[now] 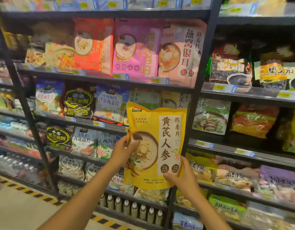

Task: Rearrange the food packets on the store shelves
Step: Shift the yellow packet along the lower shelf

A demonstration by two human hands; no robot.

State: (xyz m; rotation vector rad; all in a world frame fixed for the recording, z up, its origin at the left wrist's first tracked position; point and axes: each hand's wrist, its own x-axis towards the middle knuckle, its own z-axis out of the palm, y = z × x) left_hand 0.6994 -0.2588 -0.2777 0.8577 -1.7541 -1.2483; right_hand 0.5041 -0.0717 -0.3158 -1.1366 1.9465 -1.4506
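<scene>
Two bare hands hold one yellow packet (156,145) upright in front of dark store shelves (199,77). Nearest, the right hand (183,178) grips the packet's lower right corner, thumb across its front. The left hand (122,151) grips the left edge at mid-height, thumb pressed on the printed bowl. The packet hangs in the air, clear of any shelf, facing the viewer and tilted slightly, with large Chinese characters down its right side.

Below the hands, a row of small white-capped bottles (134,209) lines the lowest shelf, and the floor (19,206) shows a black-and-yellow striped line. Behind the yellow packet, partly hidden by it, stand pale packets (144,97) on the middle shelf, with a blue packet (110,103) and a black packet (78,103) to their left. Farther up, one shelf carries a red packet (93,45), a pink packet (136,48) and a pale peach packet (181,52) side by side, with yellow price tags (117,76) along the shelf edge.
</scene>
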